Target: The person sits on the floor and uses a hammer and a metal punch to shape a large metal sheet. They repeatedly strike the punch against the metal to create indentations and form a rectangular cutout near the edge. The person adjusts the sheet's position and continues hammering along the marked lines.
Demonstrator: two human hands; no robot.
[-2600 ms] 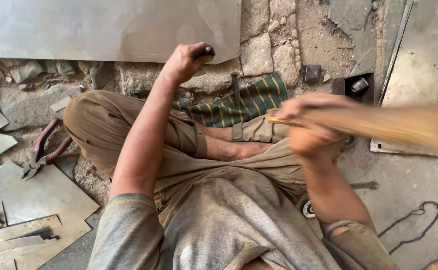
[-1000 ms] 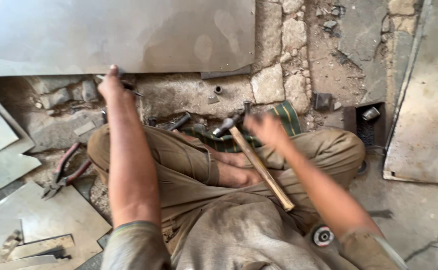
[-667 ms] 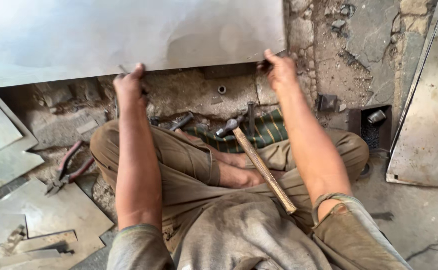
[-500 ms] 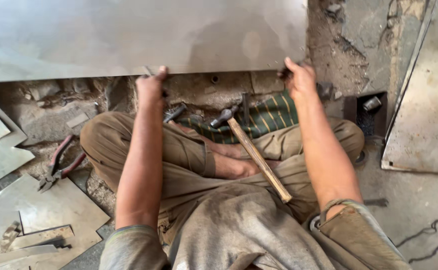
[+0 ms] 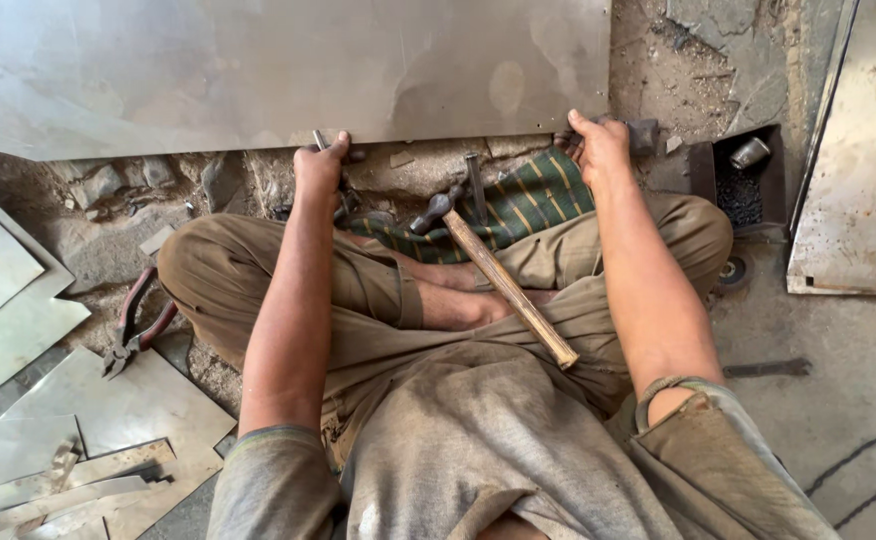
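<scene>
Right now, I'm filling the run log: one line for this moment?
left hand: grips metal sheet edge | right hand: grips same edge | hammer: lies on lap

I see a dull grey metal sheet (image 5: pixel 278 65) above a green cloth (image 5: pixel 528 200) with yellow stripes. The hammer (image 5: pixel 498 275) has a pale wooden handle; the pliers (image 5: pixel 133 325) have red grips.

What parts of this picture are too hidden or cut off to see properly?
All from the head view:
- The big metal sheet: its top and left run off the picture's edge.
- Fingertips of the left hand and right hand: curled under the sheet's edge.
- The striped cloth: partly covered by the hammer and the knees.
- The small metal piece in the dark box: too small to identify.
- The pliers: jaws too small to make out.
</scene>
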